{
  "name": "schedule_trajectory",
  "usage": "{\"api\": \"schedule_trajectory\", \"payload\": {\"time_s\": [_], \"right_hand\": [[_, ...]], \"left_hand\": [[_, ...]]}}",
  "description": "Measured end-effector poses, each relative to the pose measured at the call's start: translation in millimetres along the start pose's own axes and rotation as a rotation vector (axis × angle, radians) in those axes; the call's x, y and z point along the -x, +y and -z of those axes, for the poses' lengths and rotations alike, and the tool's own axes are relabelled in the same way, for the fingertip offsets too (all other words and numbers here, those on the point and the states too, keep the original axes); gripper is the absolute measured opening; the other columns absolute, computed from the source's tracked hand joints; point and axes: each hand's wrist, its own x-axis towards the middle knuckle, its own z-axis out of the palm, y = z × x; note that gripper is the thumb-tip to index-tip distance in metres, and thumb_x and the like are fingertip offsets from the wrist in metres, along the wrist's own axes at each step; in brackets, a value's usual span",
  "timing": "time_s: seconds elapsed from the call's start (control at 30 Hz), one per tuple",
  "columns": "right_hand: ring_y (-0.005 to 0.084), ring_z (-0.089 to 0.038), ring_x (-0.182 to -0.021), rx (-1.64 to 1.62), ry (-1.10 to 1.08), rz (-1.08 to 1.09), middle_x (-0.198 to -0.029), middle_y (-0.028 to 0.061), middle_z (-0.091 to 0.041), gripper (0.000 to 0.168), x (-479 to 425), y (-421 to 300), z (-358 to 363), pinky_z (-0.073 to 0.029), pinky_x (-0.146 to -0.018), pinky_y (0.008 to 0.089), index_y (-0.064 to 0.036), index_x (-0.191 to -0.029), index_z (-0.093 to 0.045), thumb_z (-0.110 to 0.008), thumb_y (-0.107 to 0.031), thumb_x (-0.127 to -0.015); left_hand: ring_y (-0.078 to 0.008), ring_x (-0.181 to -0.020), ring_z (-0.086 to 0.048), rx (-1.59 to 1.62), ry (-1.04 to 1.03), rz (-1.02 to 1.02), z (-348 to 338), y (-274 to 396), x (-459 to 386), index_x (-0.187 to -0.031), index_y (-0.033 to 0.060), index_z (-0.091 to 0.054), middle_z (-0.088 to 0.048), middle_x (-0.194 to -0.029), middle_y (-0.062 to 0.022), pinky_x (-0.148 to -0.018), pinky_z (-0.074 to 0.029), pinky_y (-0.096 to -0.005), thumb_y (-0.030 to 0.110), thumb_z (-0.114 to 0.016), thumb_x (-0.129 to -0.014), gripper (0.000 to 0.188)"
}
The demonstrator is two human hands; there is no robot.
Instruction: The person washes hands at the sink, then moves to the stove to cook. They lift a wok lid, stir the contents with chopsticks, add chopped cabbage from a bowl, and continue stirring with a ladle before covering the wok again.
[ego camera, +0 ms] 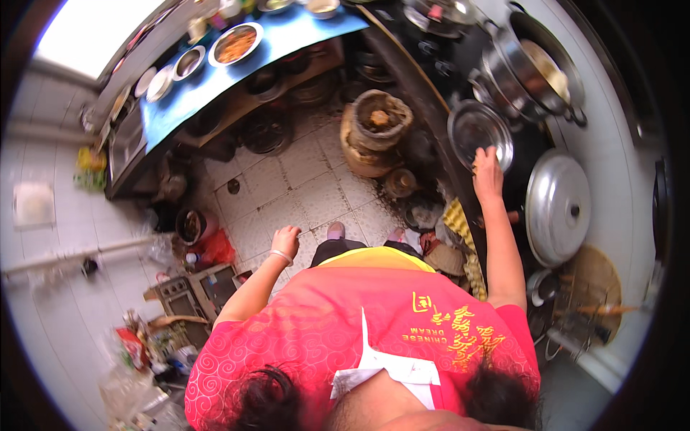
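Note:
My right hand [488, 175] grips the near rim of a round, shiny lid or shallow pan [480, 129]; which of the two I cannot tell. It is held over the dark counter [520, 167] on the right. Just beyond it stands a steel steamer pot [509, 75] with two handles, tilted in my view. A large domed aluminium lid [558, 207] with a dark knob lies to the right of my forearm. My left hand [285, 242] hangs over the tiled floor, its fingers loosely bent and nothing visible in it.
A blue-topped table [186, 108] at the far left bears several bowls, one with orange food [235, 46]. A worn clay stove [376, 129] stands on the floor ahead. Yellow egg trays [461, 229] lie below the counter. A bin [194, 225] and clutter line the left wall.

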Motion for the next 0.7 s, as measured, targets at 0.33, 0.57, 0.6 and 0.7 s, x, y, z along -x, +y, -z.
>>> {"api": "schedule_trajectory", "payload": {"time_s": [0.33,0.57,0.6,0.7], "right_hand": [[0.0411,-0.058,-0.102,0.315,-0.224,-0.078,-0.117,0.0225,-0.046,0.014,-46,-12,-68,-0.053,-0.083,0.0483,-0.002,-0.103,-0.054,-0.048,-0.002,-0.091],[0.0403,-0.062,-0.098,0.352,-0.208,-0.209,-0.118,0.0228,-0.047,0.035,-53,-26,-52,-0.053,-0.083,0.0457,-0.007,-0.126,-0.048,-0.046,0.001,-0.092],[0.0404,-0.061,-0.099,0.317,-0.176,-0.208,-0.118,0.0227,-0.047,0.035,-56,-35,-44,-0.052,-0.084,0.0451,-0.007,-0.127,-0.048,-0.045,0.000,-0.093],[0.0376,-0.057,-0.104,0.198,-0.050,-0.184,-0.118,0.0211,-0.051,0.037,-58,-73,-15,-0.047,-0.088,0.0450,-0.005,-0.129,-0.048,-0.050,-0.005,-0.092]], "left_hand": [[-0.0357,-0.104,-0.063,0.299,-0.302,0.667,-75,-154,160,-0.105,0.0088,-0.071,-0.067,-0.108,-0.0197,-0.093,-0.050,-0.0418,0.009,-0.057,-0.081,0.027],[-0.0342,-0.103,-0.064,0.466,-0.243,0.708,-99,-183,165,-0.106,0.0089,-0.069,-0.069,-0.107,-0.0172,-0.092,-0.050,-0.0413,0.012,-0.058,-0.080,0.029],[-0.0339,-0.103,-0.064,0.487,-0.250,0.699,-100,-186,161,-0.107,0.0091,-0.069,-0.069,-0.107,-0.0169,-0.092,-0.050,-0.0410,0.013,-0.058,-0.080,0.029],[-0.0332,-0.104,-0.064,0.533,-0.259,0.701,-103,-194,147,-0.108,0.0091,-0.068,-0.069,-0.108,-0.0162,-0.092,-0.050,-0.0397,0.013,-0.057,-0.080,0.030]]}}
